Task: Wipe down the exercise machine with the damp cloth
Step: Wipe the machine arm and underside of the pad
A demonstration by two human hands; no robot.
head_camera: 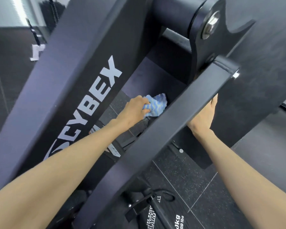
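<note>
Your damp cloth (155,104), blue with pale wavy stripes, is sitting bunched in the gap between the two black beams of the exercise machine (82,83), down near the dark inner face of the frame. Whether it is pressing on that face or hanging just off it is hard to tell, as the cloth is blurring at its far edge. Your left hand (135,109) is reaching into the gap, and its grip is closing narrowly on the near end of the cloth, fingers curling round the fabric so the rest is spilling out beyond the knuckles.

The slanted bar (177,123) in front is hiding the lower edge of the cloth and cutting across your right hand (203,116). That hand is lying against the far side of the bar with its fingers running up behind it; you cannot tell how far they are curling or whether they are gripping the bar.

The CYBEX lettering (91,104) is running up the left beam. Below, a weight plate (165,215) is showing on the speckled floor (185,177), partly cut off by the bottom edge.
</note>
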